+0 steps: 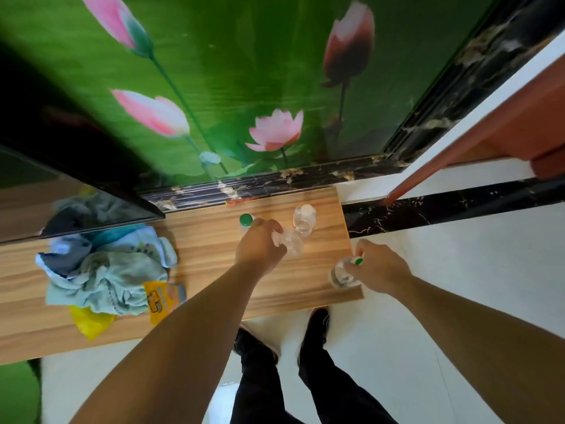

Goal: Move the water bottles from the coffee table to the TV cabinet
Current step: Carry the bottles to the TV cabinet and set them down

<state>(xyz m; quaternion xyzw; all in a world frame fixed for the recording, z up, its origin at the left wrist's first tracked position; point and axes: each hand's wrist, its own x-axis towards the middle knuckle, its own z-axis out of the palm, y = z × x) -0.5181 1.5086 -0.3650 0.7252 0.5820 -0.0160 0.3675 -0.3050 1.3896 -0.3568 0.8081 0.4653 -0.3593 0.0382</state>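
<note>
I look straight down on the wooden TV cabinet (208,258). My left hand (260,246) grips the top of a clear water bottle (292,241) standing near the cabinet's right end. My right hand (377,267) holds another clear bottle with a green cap (341,275) at the cabinet's front right corner. Two more bottles stand further back: one with a green cap (246,220) just behind my left hand, one with a white cap (304,220) to its right. The coffee table is out of view.
A heap of pale blue and grey cloths (104,267) with yellow packets (162,296) lies on the cabinet's left part. A dark TV screen (61,194) stands at the back left. A lotus wall panel rises behind. My feet (315,325) stand on the white floor.
</note>
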